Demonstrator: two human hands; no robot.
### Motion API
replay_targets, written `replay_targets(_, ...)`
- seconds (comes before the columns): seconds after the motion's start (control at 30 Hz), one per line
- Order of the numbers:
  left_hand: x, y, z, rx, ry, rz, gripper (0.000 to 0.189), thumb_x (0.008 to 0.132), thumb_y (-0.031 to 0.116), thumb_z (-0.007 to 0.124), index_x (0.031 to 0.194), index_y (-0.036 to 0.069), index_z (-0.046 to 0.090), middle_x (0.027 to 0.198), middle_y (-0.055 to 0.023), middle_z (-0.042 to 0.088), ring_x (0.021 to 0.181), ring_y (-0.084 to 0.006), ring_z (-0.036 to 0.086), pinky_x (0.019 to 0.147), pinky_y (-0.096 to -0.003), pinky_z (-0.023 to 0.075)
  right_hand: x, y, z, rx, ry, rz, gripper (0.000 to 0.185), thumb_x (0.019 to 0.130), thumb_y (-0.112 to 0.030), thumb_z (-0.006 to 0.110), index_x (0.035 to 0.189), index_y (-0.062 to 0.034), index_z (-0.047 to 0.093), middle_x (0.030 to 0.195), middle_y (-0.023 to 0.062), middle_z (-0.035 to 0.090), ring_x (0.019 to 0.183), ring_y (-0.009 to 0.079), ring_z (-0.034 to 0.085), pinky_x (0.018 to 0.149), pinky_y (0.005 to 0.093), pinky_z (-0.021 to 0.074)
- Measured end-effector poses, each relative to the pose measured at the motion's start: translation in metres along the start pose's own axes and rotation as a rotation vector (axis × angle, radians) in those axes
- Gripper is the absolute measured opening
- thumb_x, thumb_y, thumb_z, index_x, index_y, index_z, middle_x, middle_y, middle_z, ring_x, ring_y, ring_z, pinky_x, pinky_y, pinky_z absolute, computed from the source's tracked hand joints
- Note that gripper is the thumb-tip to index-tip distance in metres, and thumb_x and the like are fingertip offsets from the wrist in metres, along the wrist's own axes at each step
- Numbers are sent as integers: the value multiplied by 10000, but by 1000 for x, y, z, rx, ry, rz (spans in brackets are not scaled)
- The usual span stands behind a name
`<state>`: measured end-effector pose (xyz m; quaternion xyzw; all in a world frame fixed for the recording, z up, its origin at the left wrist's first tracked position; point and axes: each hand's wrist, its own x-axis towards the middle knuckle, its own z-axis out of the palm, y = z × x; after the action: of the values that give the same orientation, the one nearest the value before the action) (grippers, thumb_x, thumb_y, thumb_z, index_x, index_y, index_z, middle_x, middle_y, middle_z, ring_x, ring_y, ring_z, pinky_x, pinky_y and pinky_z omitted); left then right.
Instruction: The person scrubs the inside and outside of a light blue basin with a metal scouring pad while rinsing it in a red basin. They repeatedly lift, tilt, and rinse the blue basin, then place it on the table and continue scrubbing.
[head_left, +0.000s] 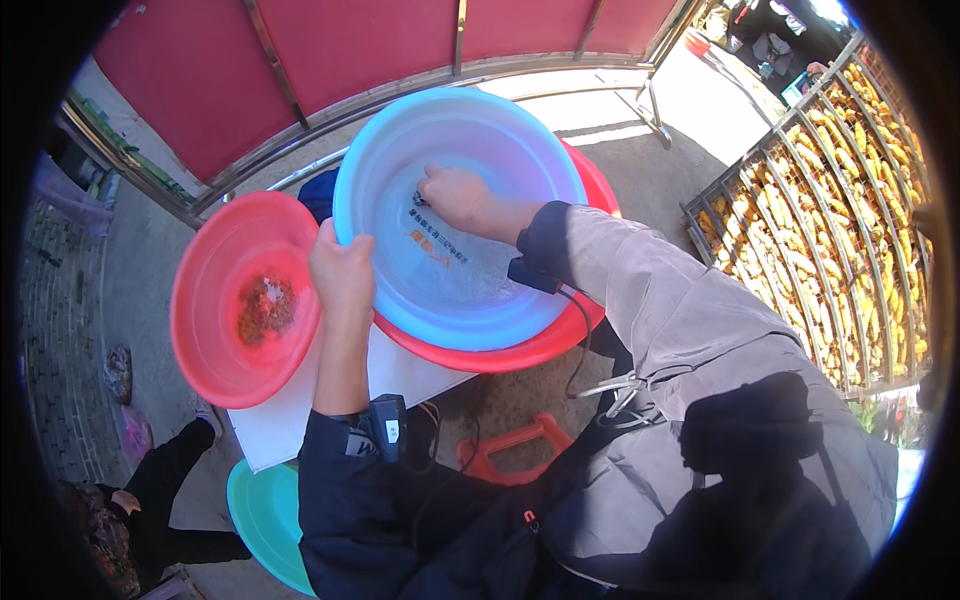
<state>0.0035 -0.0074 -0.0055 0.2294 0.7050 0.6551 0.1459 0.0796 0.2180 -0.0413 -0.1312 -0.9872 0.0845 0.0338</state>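
Observation:
A large light-blue plastic basin is in front of me, tilted towards me over a larger red basin. Its bottom bears printed writing and looks wet, as if holding a little clear water. My left hand grips the blue basin's near-left rim, thumb on top. Inside the basin, my right hand is bent downward with its fingers curled near the bottom. A small dark patch shows by the fingertips; I cannot tell whether it is printing or something held.
On a white board at left tilts a red basin with brownish-red scraps. Below are a teal basin and an orange plastic stool. A seated person is at lower left. Red panels and a corn-filled cage flank the space.

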Motion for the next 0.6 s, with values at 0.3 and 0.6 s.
replay_targets(0.3, -2, 6, 1, 18, -18, 29, 170, 857, 7, 646, 1019, -28, 682, 904, -89, 713, 808, -144, 658, 756, -327, 541, 38, 26, 22, 186, 412, 328, 198, 930, -87, 641, 1006, -32, 815, 1093, 238, 752, 1041, 409, 734, 930, 520, 587)
replay_targets(0.6, 1, -2, 0, -20, -27, 14, 140, 850, 4, 637, 987, -17, 659, 885, -58, 673, 785, -118, 609, 721, -311, 508, 7, -51, 41, 371, 239, -142, 235, 931, -148, 696, 1103, -58, 828, 1083, 205, 653, 1017, 399, 690, 940, 492, 576)
